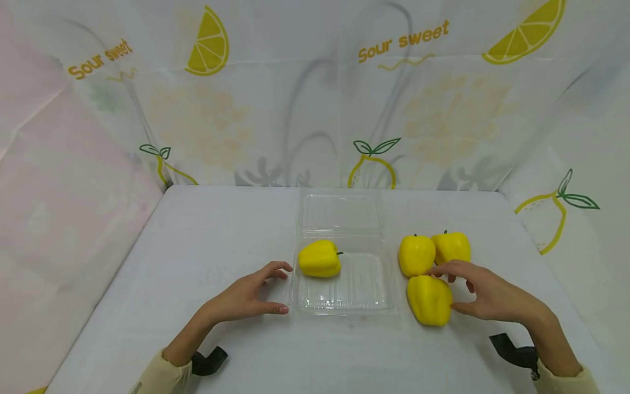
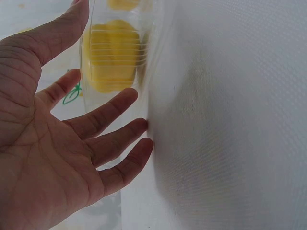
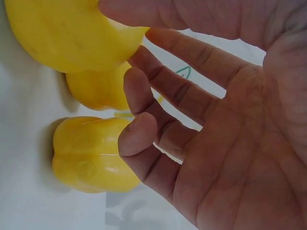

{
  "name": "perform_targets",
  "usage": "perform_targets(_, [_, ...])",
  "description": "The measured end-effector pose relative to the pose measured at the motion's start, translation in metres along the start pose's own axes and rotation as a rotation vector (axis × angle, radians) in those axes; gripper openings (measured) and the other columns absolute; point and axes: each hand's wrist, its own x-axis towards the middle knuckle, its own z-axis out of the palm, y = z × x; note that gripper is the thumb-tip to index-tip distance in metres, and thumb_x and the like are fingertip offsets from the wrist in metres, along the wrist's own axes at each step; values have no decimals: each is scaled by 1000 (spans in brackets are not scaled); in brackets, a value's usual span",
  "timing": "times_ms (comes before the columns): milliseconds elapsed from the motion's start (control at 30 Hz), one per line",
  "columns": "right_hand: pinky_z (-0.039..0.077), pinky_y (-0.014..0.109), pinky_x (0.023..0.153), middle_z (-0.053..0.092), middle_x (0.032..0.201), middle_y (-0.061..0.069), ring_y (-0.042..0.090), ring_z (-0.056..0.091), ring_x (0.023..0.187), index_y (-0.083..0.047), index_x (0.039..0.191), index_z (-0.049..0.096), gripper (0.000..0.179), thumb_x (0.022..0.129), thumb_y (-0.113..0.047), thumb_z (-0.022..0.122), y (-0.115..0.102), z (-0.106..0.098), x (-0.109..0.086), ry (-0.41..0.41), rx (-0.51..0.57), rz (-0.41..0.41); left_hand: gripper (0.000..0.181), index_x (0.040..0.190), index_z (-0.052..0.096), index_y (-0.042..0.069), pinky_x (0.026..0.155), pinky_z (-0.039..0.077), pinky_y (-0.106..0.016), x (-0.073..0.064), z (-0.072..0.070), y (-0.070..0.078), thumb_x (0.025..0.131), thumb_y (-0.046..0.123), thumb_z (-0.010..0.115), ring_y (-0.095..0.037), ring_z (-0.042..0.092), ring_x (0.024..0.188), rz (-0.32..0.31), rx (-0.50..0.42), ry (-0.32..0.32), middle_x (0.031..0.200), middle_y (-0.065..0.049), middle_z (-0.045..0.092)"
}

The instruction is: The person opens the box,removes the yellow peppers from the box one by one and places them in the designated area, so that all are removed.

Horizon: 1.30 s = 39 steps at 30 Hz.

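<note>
A clear plastic clamshell box (image 1: pixel 361 279) lies with its lid (image 1: pixel 342 213) folded back, holding one yellow bell pepper (image 1: pixel 319 259) on its side at the left. Close to the box's left wall is my left hand (image 1: pixel 253 295), thumb and fingers spread apart, with nothing held. To the right of the box, three more yellow bell peppers sit in a group. My right hand (image 1: pixel 492 290) is at the nearest bell pepper (image 1: pixel 429 301), thumb by its right side and index finger by its far edge. Its other fingers (image 3: pixel 139 134) are loosely bent. A firm grip is not visible.
Behind the nearest pepper stand a second bell pepper (image 1: pixel 416 255) and a third bell pepper (image 1: pixel 451 247), side by side. A white cloth covers the table (image 1: pixel 221 241). Lemon-printed cloth (image 1: pixel 295 109) hangs along the back and both sides.
</note>
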Motion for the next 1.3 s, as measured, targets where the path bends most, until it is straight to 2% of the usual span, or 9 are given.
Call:
perform_targets(167, [44, 27, 60, 61, 117, -2, 10, 50, 91, -9, 127, 58, 66, 69, 1, 86, -3, -2, 3, 43, -37, -12, 75, 139, 40, 32, 101, 39, -54, 0, -1, 1, 78, 49, 81, -23, 50, 126, -3, 3, -1, 130, 6, 58])
perform_targets(467, [44, 26, 60, 63, 112, -2, 5, 48, 89, -9, 128, 58, 57, 78, -9, 84, -14, -3, 15, 109, -87, -19, 76, 140, 40, 29, 101, 39, -54, 0, -1, 2, 79, 47, 81, -23, 50, 127, 4, 8, 0, 131, 6, 58])
perform_targets(733, [44, 26, 61, 62, 107, -3, 4, 48, 88, -8, 128, 59, 50, 83, -13, 80, -22, 2, 25, 160, -97, 42, 75, 139, 40, 31, 101, 38, -55, 0, -1, 3, 79, 47, 81, -24, 50, 127, 2, -1, -1, 130, 6, 58])
perform_targets(1000, [51, 33, 75, 62, 107, -4, 9, 53, 91, -8, 128, 59, 46, 88, -22, 77, -30, 9, 34, 169, -102, 123, 75, 140, 40, 31, 102, 38, -55, 0, -2, 3, 79, 46, 82, -25, 50, 127, -1, -8, -7, 131, 5, 58])
perform_targets(1300, [52, 34, 73, 63, 108, 1, 15, 56, 90, -7, 127, 60, 45, 88, -22, 77, -33, 22, 46, 176, -79, 145, 75, 140, 41, 30, 101, 39, -55, 0, -2, 4, 78, 47, 81, -25, 50, 127, -2, -9, -7, 131, 5, 58])
